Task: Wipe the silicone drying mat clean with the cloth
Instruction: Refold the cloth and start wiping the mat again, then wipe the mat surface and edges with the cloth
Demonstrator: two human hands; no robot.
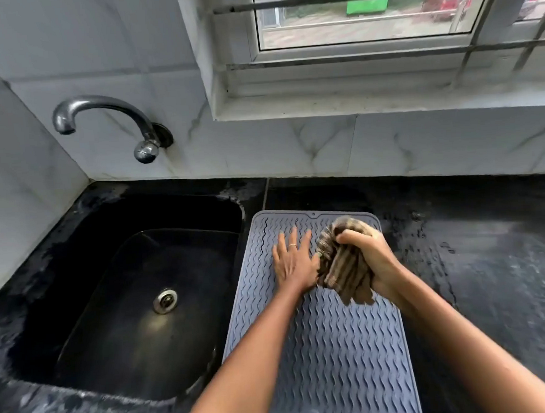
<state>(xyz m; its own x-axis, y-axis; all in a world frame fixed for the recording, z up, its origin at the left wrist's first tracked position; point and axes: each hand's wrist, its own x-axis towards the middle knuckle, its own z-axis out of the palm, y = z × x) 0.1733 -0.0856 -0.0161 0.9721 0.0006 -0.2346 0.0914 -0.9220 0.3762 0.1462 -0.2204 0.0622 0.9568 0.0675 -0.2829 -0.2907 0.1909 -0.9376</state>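
1. Near the mat's far right corner, the right hand [370, 257] has its fingers curled tight round a bunched brown striped cloth [341, 267], and the knuckles face the window.
2. The cloth is wadded into a thick lump; its upper end pokes out above the fist, and its lower folds hang down onto the mat below the hand.
3. Just beside it, the left hand [293, 263] lies flat on the mat with fingers straight and spread, palm down; a thin ring [292, 245] sits on one finger. Its thumb side touches the cloth.
4. Both bare forearms reach in from the near edge and cross over the lower half of the mat.
5. The silicone drying mat [336, 356] is grey with wavy raised ribs and a raised rim. It lies lengthwise on the black countertop [495, 271], its left edge just beside the sink and its far edge well short of the wall.
6. The black sink [226, 209] is set into the countertop's left part, with a metal drain [165, 300] in its floor.
7. A curved metal tap [104, 121] comes out of the marble-patterned wall above the sink's far edge.
8. A barred window [380, 11] stands above the countertop's far edge.
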